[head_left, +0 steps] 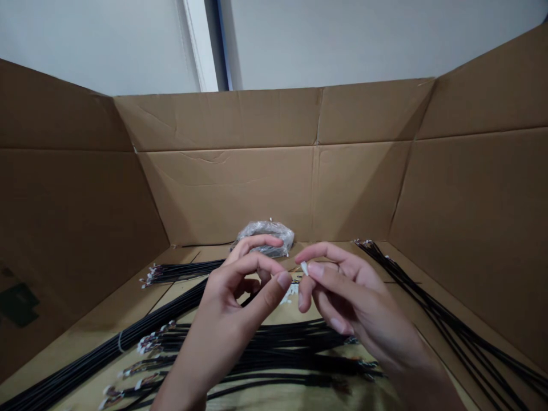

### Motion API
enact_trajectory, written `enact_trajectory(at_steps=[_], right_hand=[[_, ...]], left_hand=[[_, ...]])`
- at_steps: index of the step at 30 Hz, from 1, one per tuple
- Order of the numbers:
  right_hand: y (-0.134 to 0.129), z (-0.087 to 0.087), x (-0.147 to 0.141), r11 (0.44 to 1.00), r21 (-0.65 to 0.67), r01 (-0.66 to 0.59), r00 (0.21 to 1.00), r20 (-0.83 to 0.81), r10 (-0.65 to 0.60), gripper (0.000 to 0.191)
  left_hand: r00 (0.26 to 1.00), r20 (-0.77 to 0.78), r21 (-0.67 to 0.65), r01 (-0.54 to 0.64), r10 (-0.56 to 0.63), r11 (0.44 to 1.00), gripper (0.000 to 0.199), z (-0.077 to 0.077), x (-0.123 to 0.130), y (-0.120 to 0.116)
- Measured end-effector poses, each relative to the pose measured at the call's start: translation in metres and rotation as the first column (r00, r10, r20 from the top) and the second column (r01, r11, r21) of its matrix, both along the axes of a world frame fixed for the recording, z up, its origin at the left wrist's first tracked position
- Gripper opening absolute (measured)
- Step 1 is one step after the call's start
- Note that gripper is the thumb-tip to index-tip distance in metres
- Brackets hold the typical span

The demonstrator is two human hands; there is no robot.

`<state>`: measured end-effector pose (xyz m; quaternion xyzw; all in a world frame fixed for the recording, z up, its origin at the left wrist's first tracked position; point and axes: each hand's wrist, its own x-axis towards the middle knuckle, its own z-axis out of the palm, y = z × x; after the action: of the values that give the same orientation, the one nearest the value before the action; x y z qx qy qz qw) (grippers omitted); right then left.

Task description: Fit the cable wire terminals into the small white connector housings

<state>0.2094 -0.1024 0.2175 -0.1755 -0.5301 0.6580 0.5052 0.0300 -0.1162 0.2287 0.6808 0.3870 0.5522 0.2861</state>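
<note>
My right hand point(346, 285) pinches a small white plastic connector point(304, 268) between thumb and forefinger, with the other fingers curled below it. Facing it, a short gap away, my left hand point(246, 285) has its thumb and forefinger tips pressed together. Whatever those tips hold, if anything, is too small to make out. Below and behind the fingers lie several loose white connectors point(290, 294) on the cardboard. Under both hands stretches a row of black cables point(282, 339) with white connectors at their left ends and bare coloured wires at their right ends.
Tall cardboard walls point(231, 194) enclose the left, back and right. A clear plastic bag point(274, 228) sits by the back wall. A tied bundle of black cables point(98, 348) runs along the left, a shorter bundle point(188, 270) lies behind it, and long cables point(445, 314) line the right.
</note>
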Motion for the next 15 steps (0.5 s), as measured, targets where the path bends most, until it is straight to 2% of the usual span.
enact_trajectory(at_steps=[15], right_hand=[[-0.0001, -0.0005, -0.0009, 1.0, -0.003, -0.021, 1.0, -0.01, 0.021, 0.012]], left_hand=[[1.0, -0.001, 0.065, -0.015, 0.015, 0.998, 0.022, -0.0005, 0.0007, 0.0019]])
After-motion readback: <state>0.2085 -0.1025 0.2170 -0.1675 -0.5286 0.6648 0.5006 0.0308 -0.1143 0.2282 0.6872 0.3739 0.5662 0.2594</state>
